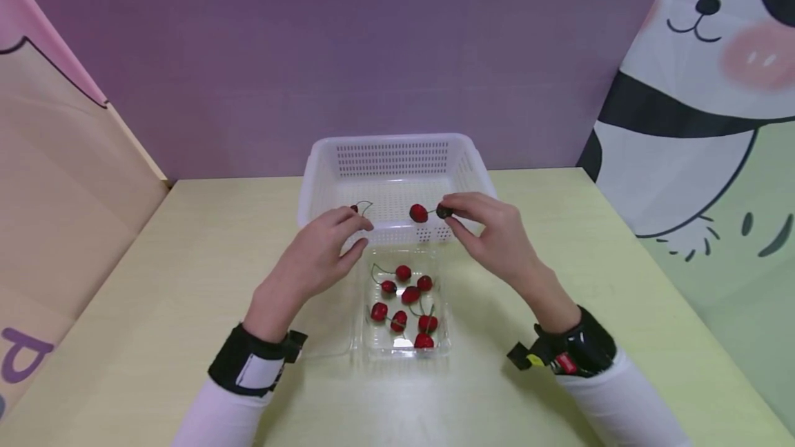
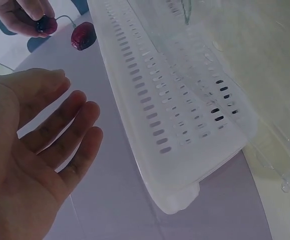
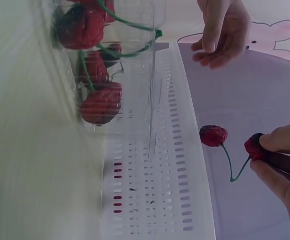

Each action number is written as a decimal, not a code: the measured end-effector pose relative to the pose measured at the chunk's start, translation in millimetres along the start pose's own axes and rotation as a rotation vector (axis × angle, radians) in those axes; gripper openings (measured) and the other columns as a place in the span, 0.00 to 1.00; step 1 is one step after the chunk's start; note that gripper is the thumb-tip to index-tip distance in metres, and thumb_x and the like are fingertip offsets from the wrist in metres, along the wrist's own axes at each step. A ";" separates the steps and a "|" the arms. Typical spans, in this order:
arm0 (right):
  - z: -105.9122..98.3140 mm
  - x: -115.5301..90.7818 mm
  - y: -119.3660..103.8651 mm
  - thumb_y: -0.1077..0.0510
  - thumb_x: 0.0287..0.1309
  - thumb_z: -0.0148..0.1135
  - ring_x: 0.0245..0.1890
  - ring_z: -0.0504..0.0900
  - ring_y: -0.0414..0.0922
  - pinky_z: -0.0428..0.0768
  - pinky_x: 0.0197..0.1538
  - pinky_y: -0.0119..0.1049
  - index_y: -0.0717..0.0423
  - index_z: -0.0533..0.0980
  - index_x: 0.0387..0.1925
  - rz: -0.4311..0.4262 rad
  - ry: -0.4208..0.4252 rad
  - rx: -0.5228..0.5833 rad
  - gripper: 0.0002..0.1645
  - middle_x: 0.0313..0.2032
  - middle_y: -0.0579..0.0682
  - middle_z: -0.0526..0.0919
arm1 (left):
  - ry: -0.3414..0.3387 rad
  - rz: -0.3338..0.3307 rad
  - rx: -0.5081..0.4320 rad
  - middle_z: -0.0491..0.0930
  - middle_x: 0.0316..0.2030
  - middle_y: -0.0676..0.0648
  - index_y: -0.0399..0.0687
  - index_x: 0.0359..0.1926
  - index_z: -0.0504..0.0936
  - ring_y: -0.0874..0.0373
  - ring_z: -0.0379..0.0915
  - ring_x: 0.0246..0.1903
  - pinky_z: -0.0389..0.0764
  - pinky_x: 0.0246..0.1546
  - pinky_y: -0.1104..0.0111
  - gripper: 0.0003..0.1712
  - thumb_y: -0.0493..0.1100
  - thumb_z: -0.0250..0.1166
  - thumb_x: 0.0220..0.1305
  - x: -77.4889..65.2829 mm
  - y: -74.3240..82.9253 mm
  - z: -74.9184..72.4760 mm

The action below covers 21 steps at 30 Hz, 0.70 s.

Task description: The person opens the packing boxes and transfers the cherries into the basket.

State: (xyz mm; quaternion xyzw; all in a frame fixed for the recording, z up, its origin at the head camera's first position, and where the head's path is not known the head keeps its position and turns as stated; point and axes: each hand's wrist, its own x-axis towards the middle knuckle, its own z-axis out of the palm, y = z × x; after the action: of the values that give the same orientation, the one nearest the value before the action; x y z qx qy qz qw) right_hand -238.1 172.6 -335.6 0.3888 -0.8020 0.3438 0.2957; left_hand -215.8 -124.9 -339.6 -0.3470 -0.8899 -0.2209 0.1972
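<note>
My right hand (image 1: 493,233) pinches one dark red cherry (image 3: 255,147) between thumb and fingertips, over the right front part of the white basket (image 1: 391,140). A green stem (image 3: 231,177) joins it to a second cherry (image 1: 419,213), which hangs free to the left. My left hand (image 1: 317,254) is over the basket's front left corner, fingers relaxed and apart, holding nothing in the left wrist view (image 2: 34,135). Just past its fingers, a cherry (image 1: 354,208) with thin stems shows in the basket, mostly hidden. Nearer me, a clear plastic box (image 1: 444,336) holds several red cherries (image 1: 410,295).
The box's clear lid (image 1: 329,333) lies flat to its left on the pale wooden table (image 1: 155,309). Behind the basket rises a purple backdrop (image 1: 373,54). Printed panels stand at both sides, with a panda (image 1: 702,150) on the right one.
</note>
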 end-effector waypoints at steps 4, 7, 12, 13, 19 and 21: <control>-0.4 0.8 5.1 0.78 0.52 0.72 0.44 0.88 0.53 0.86 0.46 0.42 0.70 0.83 0.46 0.034 0.024 0.042 0.18 0.45 0.59 0.87 | -0.005 0.009 0.003 0.83 0.42 0.42 0.38 0.48 0.85 0.50 0.80 0.42 0.83 0.47 0.58 0.11 0.34 0.71 0.65 0.3 1.5 -1.8; -0.9 0.8 9.4 0.78 0.53 0.71 0.45 0.88 0.54 0.86 0.46 0.44 0.70 0.83 0.46 0.054 0.038 0.047 0.17 0.44 0.60 0.87 | -0.008 0.017 0.010 0.84 0.42 0.43 0.38 0.47 0.85 0.50 0.80 0.42 0.83 0.46 0.58 0.11 0.34 0.71 0.64 0.7 3.3 -3.1; -1.5 -0.3 16.3 0.77 0.55 0.70 0.46 0.87 0.54 0.86 0.47 0.45 0.70 0.82 0.46 0.079 0.039 0.034 0.16 0.45 0.60 0.87 | -0.026 0.037 0.013 0.84 0.41 0.44 0.38 0.47 0.85 0.50 0.81 0.41 0.84 0.45 0.58 0.11 0.34 0.72 0.64 0.7 5.8 -2.6; -1.5 -0.5 17.7 0.77 0.55 0.70 0.46 0.87 0.54 0.86 0.47 0.45 0.70 0.82 0.46 0.084 0.039 0.031 0.16 0.45 0.60 0.87 | -0.032 0.042 0.010 0.84 0.41 0.44 0.39 0.46 0.85 0.50 0.81 0.41 0.84 0.45 0.59 0.11 0.34 0.72 0.63 0.7 6.3 -2.3; -0.4 -2.5 25.9 0.76 0.56 0.70 0.46 0.87 0.53 0.86 0.47 0.45 0.70 0.82 0.46 0.119 0.052 0.001 0.15 0.45 0.59 0.87 | -0.072 0.054 -0.003 0.85 0.41 0.45 0.40 0.45 0.86 0.51 0.81 0.41 0.84 0.45 0.59 0.10 0.34 0.72 0.62 1.1 8.4 0.9; 0.1 -2.9 28.0 0.76 0.56 0.70 0.46 0.87 0.54 0.86 0.47 0.46 0.70 0.82 0.46 0.135 0.061 -0.011 0.15 0.45 0.60 0.87 | -0.089 0.046 -0.004 0.85 0.41 0.45 0.40 0.45 0.86 0.52 0.82 0.42 0.84 0.45 0.60 0.09 0.34 0.72 0.62 0.9 8.6 2.2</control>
State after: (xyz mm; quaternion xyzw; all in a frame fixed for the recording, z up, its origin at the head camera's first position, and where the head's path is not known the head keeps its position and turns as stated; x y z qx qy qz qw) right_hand -259.8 186.7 -346.8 0.3217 -0.8187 0.3704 0.2984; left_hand -210.8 -117.6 -338.8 -0.3772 -0.8891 -0.2026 0.1617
